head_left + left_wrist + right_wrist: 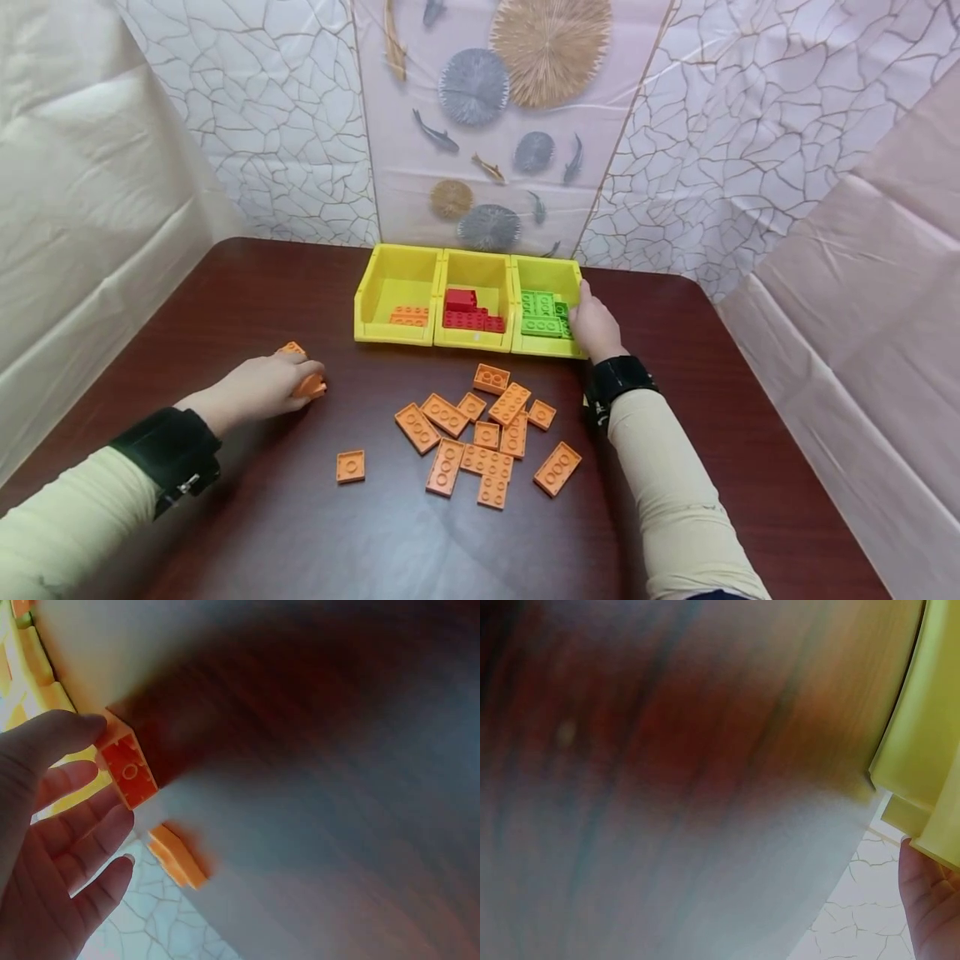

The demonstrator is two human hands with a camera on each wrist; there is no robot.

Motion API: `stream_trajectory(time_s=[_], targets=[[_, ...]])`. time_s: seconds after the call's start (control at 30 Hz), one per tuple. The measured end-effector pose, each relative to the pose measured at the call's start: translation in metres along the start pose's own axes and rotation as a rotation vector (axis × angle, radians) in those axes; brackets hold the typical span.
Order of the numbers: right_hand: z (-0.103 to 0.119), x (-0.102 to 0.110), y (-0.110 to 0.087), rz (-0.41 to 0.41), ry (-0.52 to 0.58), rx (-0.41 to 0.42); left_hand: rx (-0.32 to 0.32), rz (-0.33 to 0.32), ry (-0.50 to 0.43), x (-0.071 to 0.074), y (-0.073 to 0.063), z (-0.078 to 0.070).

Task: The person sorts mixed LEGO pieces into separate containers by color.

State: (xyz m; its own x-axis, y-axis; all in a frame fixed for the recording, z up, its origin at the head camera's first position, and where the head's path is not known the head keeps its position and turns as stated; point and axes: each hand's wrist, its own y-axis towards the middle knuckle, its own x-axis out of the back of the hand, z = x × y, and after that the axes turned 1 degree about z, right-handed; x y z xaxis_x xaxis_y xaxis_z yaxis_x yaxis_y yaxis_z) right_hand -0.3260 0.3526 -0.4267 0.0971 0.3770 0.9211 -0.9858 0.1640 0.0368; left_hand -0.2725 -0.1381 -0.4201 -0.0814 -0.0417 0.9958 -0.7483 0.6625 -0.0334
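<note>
My left hand (266, 387) is low over the left of the table. Between its thumb and fingers is an orange toy brick (129, 769), its hollow underside showing in the left wrist view. A second orange brick (178, 856) lies just beyond the fingertips; the head view shows part of it (292, 347) behind the hand. At the right end of the yellow bins, my right hand (597, 327) grips the side wall of the bin (551, 345) that holds green bricks (542, 325). In the right wrist view, fingers (926, 896) touch the bin's edge.
The left bin (393, 335) holds orange bricks (408, 316), the middle one (450, 335) red bricks (465, 318). Several orange bricks (487, 458) lie scattered mid-table, with a square one (350, 467) apart on the left. Cloth-covered walls (292, 108) stand around the table.
</note>
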Motion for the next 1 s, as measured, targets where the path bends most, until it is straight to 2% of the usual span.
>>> stream_trajectory(time_s=[0.13,0.33,0.4,0.47,0.6,0.73,0.87,1.0], targets=[[0.001,0.000,0.000,0.001,0.001,-0.005,-0.002,-0.034,0.019,0.012,0.013,-0.010],[0.003,0.000,0.001,0.002,0.014,-0.018,0.018,-0.145,0.027,0.044,0.050,-0.023],[0.003,-0.001,0.002,-0.002,0.011,-0.015,0.050,-0.170,0.026,0.051,0.065,-0.024],[0.003,-0.001,0.002,-0.004,0.010,-0.010,0.106,-0.163,0.013,0.056,0.080,-0.025],[0.003,-0.001,0.000,0.001,0.011,-0.013,0.185,-0.123,0.008,0.053,0.108,-0.026],[0.003,0.000,-0.001,0.008,0.012,-0.025,0.187,-0.133,0.100,0.042,0.129,-0.027],[0.002,0.000,-0.001,0.004,0.006,-0.027,0.176,-0.146,0.237,0.031,0.141,-0.025],[0.002,0.002,-0.002,-0.006,0.000,-0.029,0.166,-0.120,0.290,0.026,0.147,-0.025]])
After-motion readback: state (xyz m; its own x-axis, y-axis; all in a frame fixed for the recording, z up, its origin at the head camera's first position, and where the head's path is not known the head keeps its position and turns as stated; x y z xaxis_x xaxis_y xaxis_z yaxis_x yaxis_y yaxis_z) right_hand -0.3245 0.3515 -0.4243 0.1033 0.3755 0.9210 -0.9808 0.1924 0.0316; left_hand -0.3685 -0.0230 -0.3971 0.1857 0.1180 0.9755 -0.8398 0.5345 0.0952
